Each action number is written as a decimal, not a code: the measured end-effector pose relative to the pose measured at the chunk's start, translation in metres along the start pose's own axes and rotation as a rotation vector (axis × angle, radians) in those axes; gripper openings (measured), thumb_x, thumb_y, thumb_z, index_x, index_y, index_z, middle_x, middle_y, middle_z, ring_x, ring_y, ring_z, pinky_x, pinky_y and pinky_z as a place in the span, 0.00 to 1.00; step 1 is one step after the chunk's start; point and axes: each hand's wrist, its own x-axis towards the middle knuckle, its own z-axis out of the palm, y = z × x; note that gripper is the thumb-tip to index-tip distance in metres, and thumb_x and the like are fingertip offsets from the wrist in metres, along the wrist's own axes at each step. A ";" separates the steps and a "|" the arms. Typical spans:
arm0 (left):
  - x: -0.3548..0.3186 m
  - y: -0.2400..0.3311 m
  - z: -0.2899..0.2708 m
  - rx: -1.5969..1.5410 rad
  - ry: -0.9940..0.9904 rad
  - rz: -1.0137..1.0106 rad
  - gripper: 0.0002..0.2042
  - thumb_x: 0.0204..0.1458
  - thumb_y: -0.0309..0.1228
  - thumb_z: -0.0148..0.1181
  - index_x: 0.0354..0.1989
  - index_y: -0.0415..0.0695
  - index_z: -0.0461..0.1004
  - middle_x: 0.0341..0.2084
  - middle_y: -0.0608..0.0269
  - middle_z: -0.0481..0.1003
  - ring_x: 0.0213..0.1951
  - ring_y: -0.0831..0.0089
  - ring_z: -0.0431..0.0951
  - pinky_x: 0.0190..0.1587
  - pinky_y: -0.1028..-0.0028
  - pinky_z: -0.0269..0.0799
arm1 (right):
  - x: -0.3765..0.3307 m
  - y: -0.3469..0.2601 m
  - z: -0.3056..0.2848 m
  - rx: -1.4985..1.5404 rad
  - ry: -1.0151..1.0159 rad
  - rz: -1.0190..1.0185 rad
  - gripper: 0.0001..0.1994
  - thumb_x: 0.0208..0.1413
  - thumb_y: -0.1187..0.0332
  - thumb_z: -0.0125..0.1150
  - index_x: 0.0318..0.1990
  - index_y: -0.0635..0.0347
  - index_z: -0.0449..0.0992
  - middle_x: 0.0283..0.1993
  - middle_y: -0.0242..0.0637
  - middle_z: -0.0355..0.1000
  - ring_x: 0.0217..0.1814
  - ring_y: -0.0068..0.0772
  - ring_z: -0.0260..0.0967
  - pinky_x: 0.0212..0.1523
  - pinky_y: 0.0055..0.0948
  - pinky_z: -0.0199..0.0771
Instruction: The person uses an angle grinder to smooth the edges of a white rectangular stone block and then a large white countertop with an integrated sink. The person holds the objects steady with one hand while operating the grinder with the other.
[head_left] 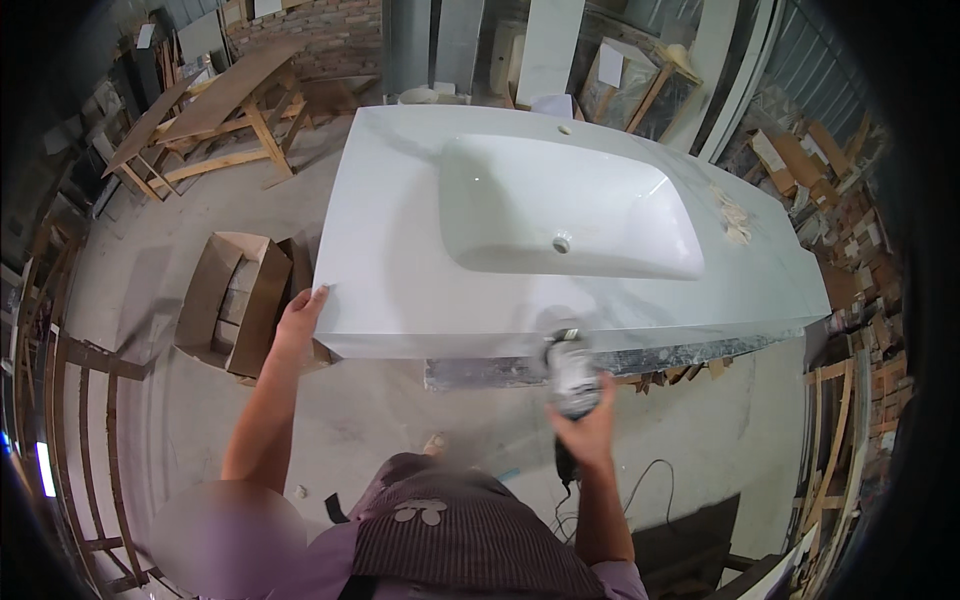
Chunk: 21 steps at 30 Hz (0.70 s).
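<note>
A long white countertop (400, 270) with a moulded sink basin (560, 205) lies in front of me. My left hand (298, 318) rests on its near left corner, fingers flat against the edge. My right hand (585, 425) grips a dusty handheld power tool (572, 370), whose head touches the near edge of the countertop below the basin. The tool's cord trails down behind my right forearm. A small drain hole (562, 242) shows in the basin.
An open cardboard box (235, 300) stands on the concrete floor at the left. Wooden trestles (225, 115) are at the back left, wood offcuts (830, 190) at the right, a wooden rack (80, 420) at the far left. A rag (733, 215) lies on the countertop.
</note>
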 end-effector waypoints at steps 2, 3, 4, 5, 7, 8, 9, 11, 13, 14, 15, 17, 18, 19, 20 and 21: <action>0.003 -0.003 -0.002 0.048 -0.020 0.003 0.21 0.59 0.45 0.60 0.50 0.38 0.74 0.39 0.66 0.78 0.42 0.77 0.75 0.46 0.75 0.69 | -0.010 -0.030 0.042 -0.211 -0.184 0.123 0.45 0.40 0.63 0.74 0.66 0.62 0.55 0.53 0.53 0.71 0.56 0.48 0.72 0.56 0.39 0.70; 0.006 -0.006 -0.003 0.067 -0.030 0.007 0.21 0.60 0.44 0.60 0.50 0.38 0.74 0.39 0.66 0.78 0.42 0.77 0.75 0.46 0.75 0.69 | -0.010 -0.051 0.060 -0.303 -0.265 0.194 0.45 0.39 0.62 0.74 0.66 0.59 0.56 0.53 0.53 0.72 0.55 0.51 0.73 0.56 0.41 0.71; 0.007 -0.009 -0.001 0.014 -0.052 0.021 0.20 0.60 0.44 0.59 0.49 0.38 0.75 0.38 0.67 0.77 0.41 0.78 0.74 0.45 0.76 0.69 | -0.010 -0.059 0.075 -0.341 -0.291 0.146 0.44 0.39 0.62 0.74 0.66 0.58 0.57 0.54 0.53 0.72 0.56 0.52 0.73 0.55 0.42 0.72; 0.006 -0.010 0.003 0.000 -0.051 0.027 0.19 0.60 0.45 0.60 0.45 0.40 0.76 0.34 0.71 0.74 0.38 0.81 0.71 0.42 0.77 0.66 | -0.012 -0.064 0.087 -0.378 -0.316 0.102 0.43 0.40 0.62 0.74 0.66 0.57 0.57 0.54 0.53 0.72 0.56 0.53 0.72 0.55 0.42 0.72; 0.003 -0.007 0.009 -0.027 -0.051 0.040 0.17 0.58 0.48 0.62 0.37 0.44 0.77 0.27 0.79 0.69 0.32 0.87 0.64 0.35 0.80 0.60 | -0.013 -0.079 0.105 -0.419 -0.362 0.039 0.42 0.41 0.62 0.73 0.65 0.56 0.58 0.55 0.52 0.71 0.56 0.55 0.71 0.55 0.43 0.72; -0.003 -0.004 0.011 -0.042 -0.038 -0.014 0.18 0.57 0.47 0.63 0.39 0.43 0.77 0.26 0.79 0.68 0.33 0.87 0.63 0.36 0.80 0.59 | -0.014 -0.088 0.110 -0.423 -0.384 0.028 0.42 0.41 0.62 0.73 0.65 0.56 0.59 0.55 0.52 0.71 0.56 0.54 0.71 0.54 0.43 0.72; -0.003 -0.006 0.011 -0.055 -0.012 0.008 0.18 0.58 0.47 0.63 0.39 0.43 0.77 0.26 0.79 0.68 0.33 0.88 0.62 0.36 0.80 0.58 | -0.014 -0.094 0.116 -0.428 -0.405 0.019 0.41 0.41 0.62 0.73 0.65 0.56 0.59 0.55 0.52 0.71 0.56 0.54 0.71 0.54 0.43 0.72; -0.001 -0.005 0.014 -0.082 0.028 0.057 0.18 0.58 0.46 0.63 0.40 0.42 0.77 0.26 0.80 0.68 0.32 0.88 0.61 0.34 0.80 0.57 | -0.013 -0.097 0.126 -0.454 -0.459 0.083 0.46 0.41 0.58 0.72 0.68 0.56 0.53 0.59 0.55 0.69 0.60 0.57 0.68 0.60 0.44 0.69; -0.005 -0.004 0.015 -0.098 -0.013 0.086 0.15 0.59 0.43 0.62 0.38 0.42 0.77 0.26 0.80 0.68 0.29 0.88 0.61 0.32 0.81 0.56 | -0.015 -0.099 0.129 -0.446 -0.450 0.106 0.46 0.42 0.57 0.72 0.68 0.57 0.53 0.59 0.56 0.68 0.61 0.57 0.68 0.60 0.44 0.68; -0.006 -0.004 0.012 -0.110 -0.033 0.090 0.14 0.59 0.43 0.62 0.38 0.42 0.78 0.26 0.80 0.69 0.29 0.88 0.62 0.32 0.81 0.57 | -0.016 -0.100 0.128 -0.433 -0.452 0.119 0.47 0.42 0.54 0.72 0.68 0.58 0.52 0.59 0.56 0.68 0.61 0.57 0.68 0.61 0.44 0.67; -0.006 -0.003 0.013 -0.122 -0.054 0.095 0.14 0.60 0.42 0.61 0.37 0.42 0.78 0.26 0.80 0.69 0.29 0.88 0.62 0.32 0.82 0.57 | -0.016 -0.098 0.126 -0.424 -0.432 0.127 0.48 0.41 0.54 0.73 0.68 0.58 0.52 0.59 0.56 0.68 0.60 0.56 0.68 0.61 0.43 0.67; -0.008 0.000 0.016 -0.159 -0.044 0.090 0.12 0.60 0.40 0.62 0.35 0.43 0.77 0.26 0.80 0.70 0.30 0.88 0.63 0.33 0.83 0.58 | -0.018 -0.092 0.122 -0.404 -0.397 0.145 0.49 0.40 0.53 0.74 0.68 0.58 0.52 0.58 0.57 0.69 0.60 0.55 0.69 0.61 0.42 0.68; -0.008 0.000 0.016 -0.183 -0.048 0.093 0.12 0.60 0.40 0.62 0.35 0.43 0.77 0.26 0.80 0.70 0.30 0.88 0.63 0.33 0.83 0.58 | -0.019 -0.088 0.119 -0.388 -0.373 0.163 0.50 0.39 0.53 0.74 0.68 0.58 0.52 0.58 0.57 0.69 0.59 0.55 0.69 0.60 0.42 0.68; -0.007 -0.002 0.015 -0.207 -0.052 0.095 0.12 0.59 0.40 0.62 0.35 0.43 0.77 0.26 0.80 0.70 0.30 0.88 0.63 0.33 0.83 0.58 | -0.020 -0.084 0.116 -0.372 -0.348 0.180 0.50 0.38 0.53 0.75 0.68 0.58 0.52 0.57 0.57 0.70 0.59 0.55 0.70 0.59 0.42 0.69; -0.004 -0.005 0.014 -0.229 -0.057 0.095 0.12 0.59 0.40 0.62 0.35 0.43 0.77 0.26 0.80 0.71 0.30 0.88 0.63 0.33 0.83 0.58 | -0.019 -0.081 0.112 -0.356 -0.323 0.190 0.51 0.37 0.52 0.75 0.68 0.58 0.52 0.56 0.58 0.70 0.58 0.54 0.70 0.59 0.42 0.70; -0.001 -0.005 0.007 -0.184 -0.083 0.090 0.12 0.61 0.38 0.59 0.42 0.40 0.77 0.33 0.71 0.77 0.35 0.82 0.75 0.40 0.78 0.69 | -0.018 -0.080 0.108 -0.362 -0.299 0.211 0.51 0.37 0.53 0.75 0.68 0.58 0.52 0.55 0.57 0.71 0.57 0.54 0.71 0.58 0.42 0.70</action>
